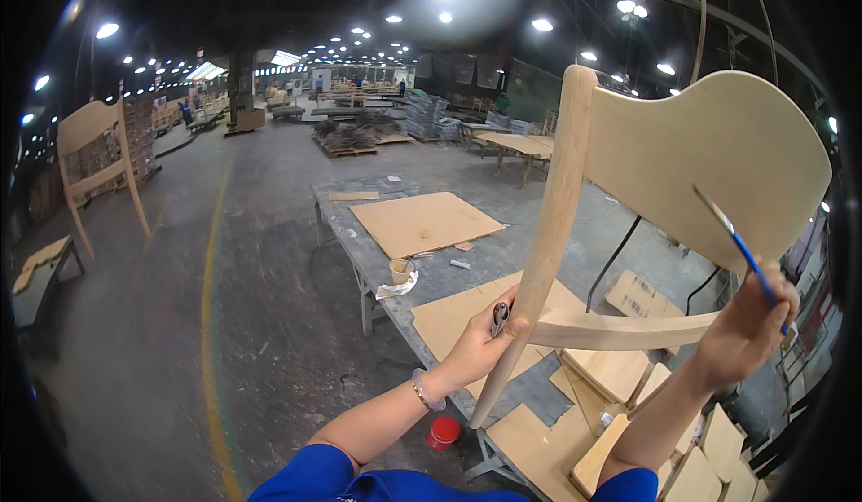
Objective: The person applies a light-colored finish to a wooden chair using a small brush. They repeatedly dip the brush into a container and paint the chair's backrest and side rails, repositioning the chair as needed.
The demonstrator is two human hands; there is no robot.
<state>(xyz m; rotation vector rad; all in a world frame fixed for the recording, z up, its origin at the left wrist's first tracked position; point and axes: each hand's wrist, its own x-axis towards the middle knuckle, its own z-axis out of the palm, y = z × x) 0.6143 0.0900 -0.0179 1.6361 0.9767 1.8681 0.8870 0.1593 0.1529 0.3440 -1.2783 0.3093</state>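
A pale wooden chair back (709, 143) with a broad curved top panel, a side post and a lower rail stands tilted at the right. My left hand (480, 345) is closed around its side post near the lower rail. A small dark grey object (500, 319), perhaps pens, also sits in that hand; its kind is unclear. My right hand (743, 331) grips a thin paintbrush (747, 252) with a blue handle. The brush tip points up and left, over the lower part of the top panel; whether it touches the wood I cannot tell.
A grey worktable (346, 210) bears cardboard sheets (431, 219), a small cup (400, 271) and a white rag (397, 287). Several wooden panels (611, 372) lie at lower right. A red container (444, 432) stands below the table edge. Another chair back (94, 147) stands far left.
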